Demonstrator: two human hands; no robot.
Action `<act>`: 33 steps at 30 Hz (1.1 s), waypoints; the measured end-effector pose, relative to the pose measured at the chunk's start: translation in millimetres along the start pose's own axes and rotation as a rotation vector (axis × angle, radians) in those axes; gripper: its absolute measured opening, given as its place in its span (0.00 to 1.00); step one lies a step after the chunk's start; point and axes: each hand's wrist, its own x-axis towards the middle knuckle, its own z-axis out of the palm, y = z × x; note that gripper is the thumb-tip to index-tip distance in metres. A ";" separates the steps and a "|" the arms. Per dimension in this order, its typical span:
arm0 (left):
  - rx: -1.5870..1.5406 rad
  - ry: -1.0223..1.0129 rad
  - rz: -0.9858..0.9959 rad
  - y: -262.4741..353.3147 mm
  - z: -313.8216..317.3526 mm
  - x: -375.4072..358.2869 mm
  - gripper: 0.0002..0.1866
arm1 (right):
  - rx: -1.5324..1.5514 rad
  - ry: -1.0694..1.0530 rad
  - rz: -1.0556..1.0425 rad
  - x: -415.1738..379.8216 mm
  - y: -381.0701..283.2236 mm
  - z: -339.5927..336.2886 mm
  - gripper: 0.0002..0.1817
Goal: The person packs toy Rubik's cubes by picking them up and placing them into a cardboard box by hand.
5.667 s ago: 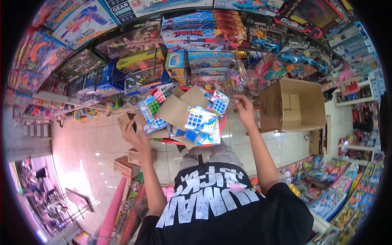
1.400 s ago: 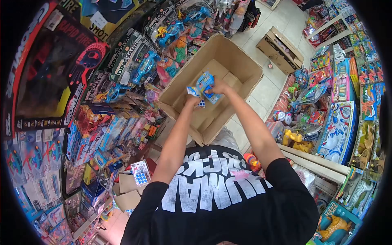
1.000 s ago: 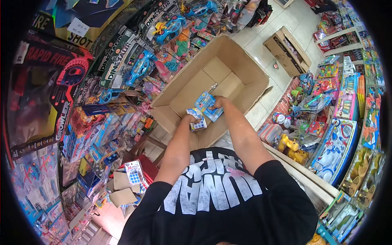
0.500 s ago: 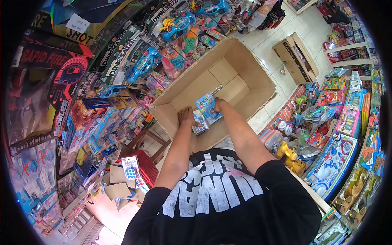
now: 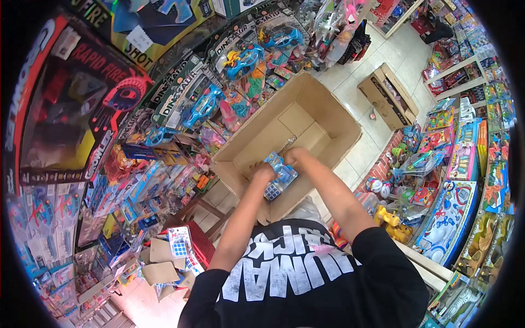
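Both my hands are down inside a large open cardboard box (image 5: 328,104). A blue blister pack of toys (image 5: 285,176) lies near the box's front wall. My right hand (image 5: 296,157) is closed on its upper right edge. Against its upper left side, my left hand (image 5: 263,171) is closed with curled fingers, its fingertips partly hidden. Just below sits a puzzle cube pack (image 5: 272,191) with white and blue squares, partly covered by the blue pack. A small shiny wrapper (image 5: 287,143) lies on the box floor above my hands.
Shelves of packaged toys, including a boxed toy gun (image 5: 71,109), crowd the left. A smaller cardboard box (image 5: 385,95) stands on the tiled floor. Toy sets (image 5: 445,218) line the right. Another puzzle cube pack (image 5: 179,246) leans by a red basket (image 5: 201,246) at lower left.
My left hand has moved from beside the puzzle cube pack onto the blue pack's upper left side. My right hand stays at its upper right edge. The head view has shifted slightly.
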 end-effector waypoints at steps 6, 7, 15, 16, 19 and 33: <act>-0.489 1.180 0.630 -75.0 -60.9 -154.9 0.18 | 0.706 1.156 -0.135 -158.9 0.8 -3.2 0.15; -0.631 1.342 0.536 -88.1 -38.5 -154.6 0.16 | 0.729 1.405 -0.062 -165.9 6.9 13.9 0.12; -0.923 0.868 -0.082 -144.7 266.7 23.7 0.26 | 0.807 1.632 0.531 -110.9 56.0 218.2 0.13; -0.742 0.406 -0.115 -152.8 262.1 -13.5 0.35 | 0.685 1.449 0.616 -77.5 67.6 261.5 0.15; -0.532 0.111 -0.478 -175.9 434.4 19.4 0.31 | 0.267 0.465 0.148 18.1 131.5 436.5 0.18; -1.171 0.191 -0.190 -136.9 487.8 -180.6 0.23 | 1.017 0.329 0.146 -41.2 74.4 527.0 0.15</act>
